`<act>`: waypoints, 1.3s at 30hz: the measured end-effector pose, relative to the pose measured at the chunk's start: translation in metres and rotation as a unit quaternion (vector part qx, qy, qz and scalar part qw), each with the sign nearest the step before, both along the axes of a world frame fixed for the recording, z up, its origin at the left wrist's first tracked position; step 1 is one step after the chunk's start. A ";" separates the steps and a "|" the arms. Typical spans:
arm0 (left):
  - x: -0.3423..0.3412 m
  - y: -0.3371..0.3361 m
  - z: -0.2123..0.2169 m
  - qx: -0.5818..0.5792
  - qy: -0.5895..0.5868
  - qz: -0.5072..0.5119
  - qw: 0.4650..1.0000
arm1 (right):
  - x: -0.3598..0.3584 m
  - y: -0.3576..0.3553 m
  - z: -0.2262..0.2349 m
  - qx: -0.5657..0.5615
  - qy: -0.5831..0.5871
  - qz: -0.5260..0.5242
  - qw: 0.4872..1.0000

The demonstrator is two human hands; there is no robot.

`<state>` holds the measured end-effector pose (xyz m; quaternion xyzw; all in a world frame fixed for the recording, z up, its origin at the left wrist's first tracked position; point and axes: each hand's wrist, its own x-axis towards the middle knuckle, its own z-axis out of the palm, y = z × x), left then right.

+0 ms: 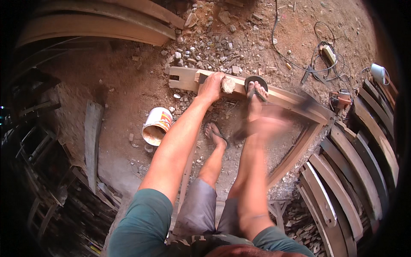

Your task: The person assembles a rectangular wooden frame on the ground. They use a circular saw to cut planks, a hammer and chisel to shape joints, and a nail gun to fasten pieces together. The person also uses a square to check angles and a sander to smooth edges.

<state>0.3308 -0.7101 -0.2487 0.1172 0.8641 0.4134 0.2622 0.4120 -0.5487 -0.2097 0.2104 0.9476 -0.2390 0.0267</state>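
Observation:
My left hand [211,87] is closed round what looks like a chisel; the pale, frayed round end of its handle [228,85] sticks out beside my fingers. It rests at the left part of a wooden frame [282,97], where a slot is cut through the beam's end. My right hand [269,125] is smeared by motion over my right shin, closed on a dark hammer-like tool [306,105] whose shape is blurred. My right foot [256,92], in a flip-flop, presses on the beam. My left foot [214,132] stands on the ground inside the frame.
A white bucket [157,124] lies tipped left of my left arm. Curved timbers [349,171] lean in rows at the right, with more boards [102,28] at the upper left. A cable [276,40] and a power tool [341,99] lie at the right, near rubble [214,47].

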 end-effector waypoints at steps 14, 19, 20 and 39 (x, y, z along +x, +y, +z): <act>0.008 -0.019 -0.024 -0.003 0.020 0.010 1.000 | -0.022 0.052 0.118 -0.147 0.137 -0.193 0.960; 0.015 -0.037 -0.026 -0.015 0.035 -0.058 0.998 | 0.048 -0.043 0.071 -0.329 -0.175 -0.096 0.923; 0.014 -0.036 -0.025 -0.004 0.043 -0.053 0.998 | 0.046 -0.026 0.082 -0.358 -0.179 -0.103 0.911; 0.091 -0.143 0.010 -0.180 0.065 -0.131 0.973 | 0.141 0.091 0.206 -0.479 -0.351 -0.167 0.787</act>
